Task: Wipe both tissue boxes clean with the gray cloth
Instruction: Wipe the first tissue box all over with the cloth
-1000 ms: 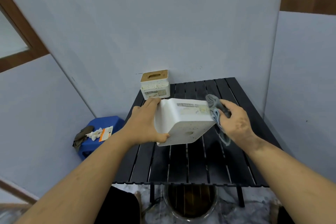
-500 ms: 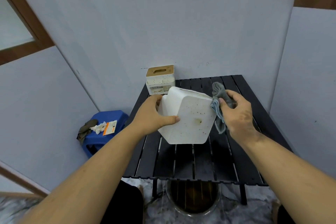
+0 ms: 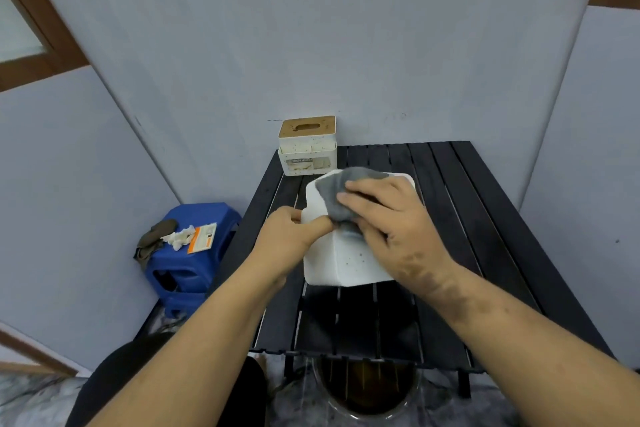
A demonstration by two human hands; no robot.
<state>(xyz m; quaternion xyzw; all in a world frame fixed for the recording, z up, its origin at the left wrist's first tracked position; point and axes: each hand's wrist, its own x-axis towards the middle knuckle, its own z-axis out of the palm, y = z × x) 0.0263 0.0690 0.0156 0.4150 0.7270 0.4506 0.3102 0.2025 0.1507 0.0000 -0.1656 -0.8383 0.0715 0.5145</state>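
Note:
A white speckled tissue box (image 3: 341, 260) is held tilted above the black slatted table (image 3: 485, 218), its flat underside turned up toward me. My left hand (image 3: 294, 236) grips the box by its left edge. My right hand (image 3: 391, 218) presses the gray cloth (image 3: 336, 194) flat against the upper part of that face. A second tissue box (image 3: 306, 149), white with a wooden slotted lid, stands upright at the table's far left corner against the wall.
A blue plastic stool (image 3: 194, 253) stands left of the table with a dark rag, white scraps and an orange card on top. Under the near table edge sits a round glass bowl (image 3: 367, 388). Walls close in behind and on both sides.
My right hand has moved from the box's right side onto its upturned face with the cloth spread under the fingers. The box sits lower and is tipped flatter.

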